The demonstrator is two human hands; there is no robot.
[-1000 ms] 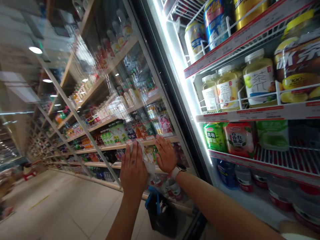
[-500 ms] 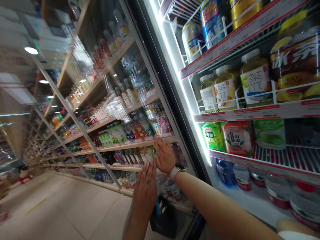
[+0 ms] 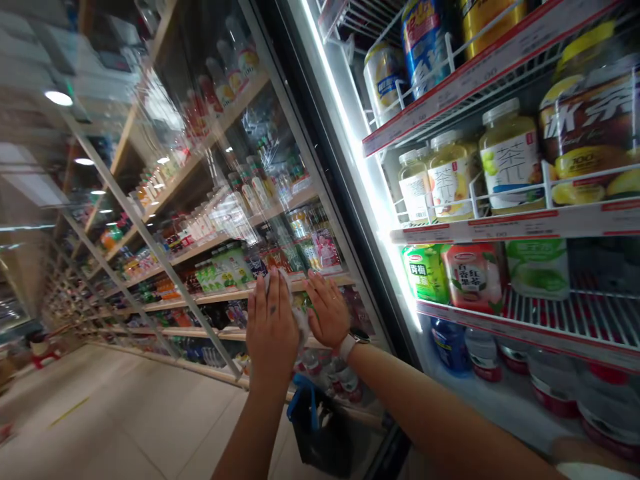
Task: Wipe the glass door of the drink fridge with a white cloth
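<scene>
My left hand presses a crumpled white cloth flat against a glass cooler door, with its back toward me. Close beside it, my right hand rests on the same glass with its fingers spread and holds nothing. A dark wristwatch sits on my right wrist. Most of the cloth is hidden by my left hand, with only its edges showing above and between my hands.
Lit wire shelves at right hold jars of tea drink, cans and large water bottles. Wooden shelves of drinks show in the glass. A black bag with blue handles stands below my hands on the tiled floor.
My left hand has moved down and back up the glass, with the white cloth showing again beside it. My right hand has stayed almost still.
</scene>
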